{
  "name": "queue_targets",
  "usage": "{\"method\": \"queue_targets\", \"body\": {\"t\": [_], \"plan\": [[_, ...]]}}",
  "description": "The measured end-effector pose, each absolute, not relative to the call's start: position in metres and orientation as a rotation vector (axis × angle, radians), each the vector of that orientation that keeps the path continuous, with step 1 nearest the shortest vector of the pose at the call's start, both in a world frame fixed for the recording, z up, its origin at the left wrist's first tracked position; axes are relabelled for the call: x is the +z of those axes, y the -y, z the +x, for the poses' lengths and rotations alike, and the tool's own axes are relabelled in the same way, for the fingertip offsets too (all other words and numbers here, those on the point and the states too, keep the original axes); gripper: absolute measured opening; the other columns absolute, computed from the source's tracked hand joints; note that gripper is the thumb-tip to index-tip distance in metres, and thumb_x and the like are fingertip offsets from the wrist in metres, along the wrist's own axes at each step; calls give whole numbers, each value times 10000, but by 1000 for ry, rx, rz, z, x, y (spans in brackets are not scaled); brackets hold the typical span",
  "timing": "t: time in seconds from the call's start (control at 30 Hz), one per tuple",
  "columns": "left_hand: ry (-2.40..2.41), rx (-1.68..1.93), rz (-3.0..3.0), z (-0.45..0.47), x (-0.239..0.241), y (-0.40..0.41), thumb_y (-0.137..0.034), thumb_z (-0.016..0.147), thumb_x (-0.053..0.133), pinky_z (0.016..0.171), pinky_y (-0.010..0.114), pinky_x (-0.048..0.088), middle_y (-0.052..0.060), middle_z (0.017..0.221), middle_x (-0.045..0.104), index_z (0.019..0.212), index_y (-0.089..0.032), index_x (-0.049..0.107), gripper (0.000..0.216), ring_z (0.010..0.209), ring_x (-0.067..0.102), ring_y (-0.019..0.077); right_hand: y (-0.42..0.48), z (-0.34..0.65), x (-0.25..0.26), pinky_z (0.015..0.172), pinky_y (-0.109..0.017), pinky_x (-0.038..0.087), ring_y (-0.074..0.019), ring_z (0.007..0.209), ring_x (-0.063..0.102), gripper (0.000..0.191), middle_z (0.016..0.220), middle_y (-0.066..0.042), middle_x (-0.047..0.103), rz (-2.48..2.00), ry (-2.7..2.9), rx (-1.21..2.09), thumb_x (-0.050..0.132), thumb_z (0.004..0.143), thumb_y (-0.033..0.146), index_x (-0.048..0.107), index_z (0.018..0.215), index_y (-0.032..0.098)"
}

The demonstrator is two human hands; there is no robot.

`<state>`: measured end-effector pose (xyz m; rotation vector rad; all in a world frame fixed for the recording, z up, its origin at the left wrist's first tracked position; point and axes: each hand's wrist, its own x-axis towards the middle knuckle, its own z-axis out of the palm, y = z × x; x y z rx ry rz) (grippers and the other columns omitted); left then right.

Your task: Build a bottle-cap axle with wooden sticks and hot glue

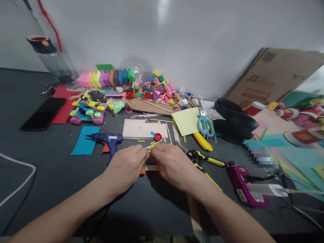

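Head view: our left hand [130,161] and right hand [173,165] nearly touch, thin sticks [155,144] at twelve o'clock; we cannot tell either grip; fine positioning seems in hand, calling for steadiness

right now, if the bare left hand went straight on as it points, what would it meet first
The left hand would probably meet the bare right hand first, just across from it; any depth gap is hard to judge.
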<state>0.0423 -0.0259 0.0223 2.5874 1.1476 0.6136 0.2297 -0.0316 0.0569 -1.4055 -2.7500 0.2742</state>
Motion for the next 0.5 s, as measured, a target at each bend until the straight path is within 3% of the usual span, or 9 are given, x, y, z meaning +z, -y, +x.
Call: {"method": "queue_targets", "body": {"t": [0.33,0.5], "plan": [[-1172,677,2344,52,19,18,-184,977,426,653,320,369,52,714,601,733,-176,573,286,683,563,205,25,216,47,679,-318,368,-238,774,657,195,824,-138,733,-1660,2529,289,518,826,36,686,859,129],[-1161,796,2065,54,27,16,-262,976,438,720,310,442,54,785,634,798,-184,584,243,769,595,197,17,227,48,688,-315,380,-238,791,657,259,849,-142,737,-1657,2266,399,467,956,140,693,831,144]]}}
